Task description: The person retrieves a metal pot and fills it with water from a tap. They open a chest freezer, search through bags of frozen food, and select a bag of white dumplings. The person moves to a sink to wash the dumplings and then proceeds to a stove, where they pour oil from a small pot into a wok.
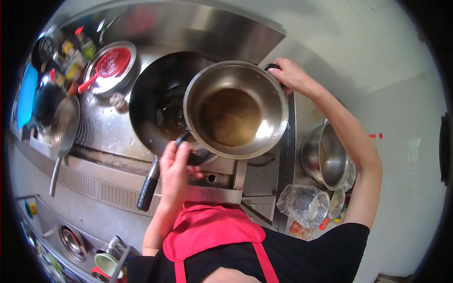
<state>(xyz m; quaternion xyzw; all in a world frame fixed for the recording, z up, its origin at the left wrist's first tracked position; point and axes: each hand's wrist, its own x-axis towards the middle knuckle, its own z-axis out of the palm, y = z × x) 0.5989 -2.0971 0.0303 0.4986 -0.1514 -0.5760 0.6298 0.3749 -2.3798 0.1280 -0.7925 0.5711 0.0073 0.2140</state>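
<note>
A wide stainless steel pot [230,109] with two black handles is between my hands, a shallow brownish liquid [230,118] covering its bottom. My right hand [288,76] grips the handle on the far right side. At the near left handle, my left hand [177,161] has its fingers curled around the grip, slightly blurred. The pot overlaps the right part of a large black wok [155,95], which has wet, shiny patches inside. The wok's dark handle [148,191] points toward me beside my left wrist.
Left of the wok, a red strainer [113,63] rests over a metal basin [131,53]. Several sauce bottles [86,44] and a perforated skimmer [65,122] are farther left. Steel bowls [332,155] and a plastic-covered container [306,205] stand on the right counter, below the wall [400,106].
</note>
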